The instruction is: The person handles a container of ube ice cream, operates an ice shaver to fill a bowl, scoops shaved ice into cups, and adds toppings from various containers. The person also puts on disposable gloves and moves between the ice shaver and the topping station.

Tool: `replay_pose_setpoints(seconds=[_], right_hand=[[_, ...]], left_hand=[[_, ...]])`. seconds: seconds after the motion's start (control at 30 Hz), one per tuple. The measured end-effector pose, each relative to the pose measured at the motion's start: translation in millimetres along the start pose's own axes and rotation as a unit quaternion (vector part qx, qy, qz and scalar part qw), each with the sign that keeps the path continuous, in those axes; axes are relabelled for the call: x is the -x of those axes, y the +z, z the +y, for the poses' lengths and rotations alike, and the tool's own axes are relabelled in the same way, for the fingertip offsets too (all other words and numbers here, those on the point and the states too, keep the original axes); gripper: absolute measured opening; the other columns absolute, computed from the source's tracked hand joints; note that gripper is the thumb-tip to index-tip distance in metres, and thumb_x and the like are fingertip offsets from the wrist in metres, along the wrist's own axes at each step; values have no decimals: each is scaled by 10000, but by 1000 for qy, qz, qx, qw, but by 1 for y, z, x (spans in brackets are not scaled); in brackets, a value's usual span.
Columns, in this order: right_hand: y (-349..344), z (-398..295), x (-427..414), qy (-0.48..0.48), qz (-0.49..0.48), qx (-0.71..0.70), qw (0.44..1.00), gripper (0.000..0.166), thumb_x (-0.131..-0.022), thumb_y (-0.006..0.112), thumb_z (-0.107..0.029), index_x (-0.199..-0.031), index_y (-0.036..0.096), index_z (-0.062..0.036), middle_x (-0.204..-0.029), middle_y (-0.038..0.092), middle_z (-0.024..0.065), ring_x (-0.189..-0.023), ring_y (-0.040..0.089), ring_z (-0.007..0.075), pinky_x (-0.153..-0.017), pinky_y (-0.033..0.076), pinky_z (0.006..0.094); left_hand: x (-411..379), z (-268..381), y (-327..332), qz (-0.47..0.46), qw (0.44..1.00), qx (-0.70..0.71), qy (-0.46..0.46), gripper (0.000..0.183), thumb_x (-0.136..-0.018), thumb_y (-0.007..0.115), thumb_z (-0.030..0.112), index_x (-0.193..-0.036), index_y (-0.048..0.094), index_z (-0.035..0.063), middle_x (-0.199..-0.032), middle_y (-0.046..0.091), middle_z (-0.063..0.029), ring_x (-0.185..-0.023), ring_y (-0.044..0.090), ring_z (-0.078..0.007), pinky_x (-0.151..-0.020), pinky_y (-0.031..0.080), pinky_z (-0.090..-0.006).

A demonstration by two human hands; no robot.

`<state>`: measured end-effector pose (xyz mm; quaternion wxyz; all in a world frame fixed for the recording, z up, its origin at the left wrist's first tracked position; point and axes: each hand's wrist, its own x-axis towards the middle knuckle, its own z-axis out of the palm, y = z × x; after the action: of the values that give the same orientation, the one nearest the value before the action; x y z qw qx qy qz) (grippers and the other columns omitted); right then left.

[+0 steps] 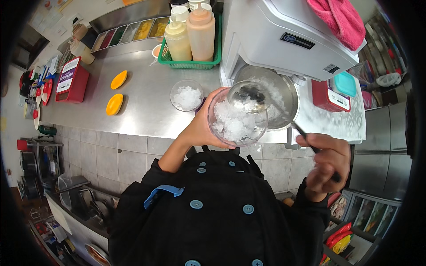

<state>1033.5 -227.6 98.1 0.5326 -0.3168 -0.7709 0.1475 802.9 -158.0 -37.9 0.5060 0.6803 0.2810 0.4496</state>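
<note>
My left hand grips a clear cup from its left side. Crushed ice fills much of the cup. In my right hand is the dark handle of a metal ladle, blurred, whose bowl hangs over the cup's far rim. Behind the ladle, a steel bowl holds more crushed ice under a white ice shaver. A second clear cup with crushed ice stands on the steel counter, left of my left hand.
Two yellow mango halves lie on the steel counter. A green basket holds squeeze bottles. Topping trays line the back. Red tins flank the work area, and a pink cloth drapes over the shaver.
</note>
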Motion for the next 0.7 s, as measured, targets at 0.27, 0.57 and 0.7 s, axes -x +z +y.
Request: replay_pose_setpoints(seconds=[0.27, 0.57, 0.7], right_hand=[[4, -13, -2, 68, 27, -46, 996, 209, -905, 425, -140, -785, 510, 7, -829, 614, 206, -705, 612, 245, -634, 513, 329], [-11, 1, -2, -101, -86, -19, 991, 71, -781, 541, -13, -801, 507, 47, -918, 569, 247, -681, 624, 361, -556, 537, 371], [-2, 4, -2, -119, -127, -12, 985, 94, -760, 561, -13, -790, 495, 47, -919, 569, 248, -677, 625, 366, -517, 536, 346]], left_hand=[[-2, 0, -1, -26, 998, 23, 48, 1183, -392, 893, 202, -1342, 201, 67, -1319, 346, -103, -1240, 335, -224, -1034, 272, -350], [1, 4, 2, -1, 999, -7, 38, 1191, -358, 879, 285, -1337, 241, 51, -1323, 292, -115, -1241, 325, -242, -1022, 286, -369], [-2, 9, 3, -17, 997, 63, 34, 1188, -371, 895, 190, -1333, 210, 61, -1297, 375, -107, -1217, 370, -222, -1033, 275, -351]])
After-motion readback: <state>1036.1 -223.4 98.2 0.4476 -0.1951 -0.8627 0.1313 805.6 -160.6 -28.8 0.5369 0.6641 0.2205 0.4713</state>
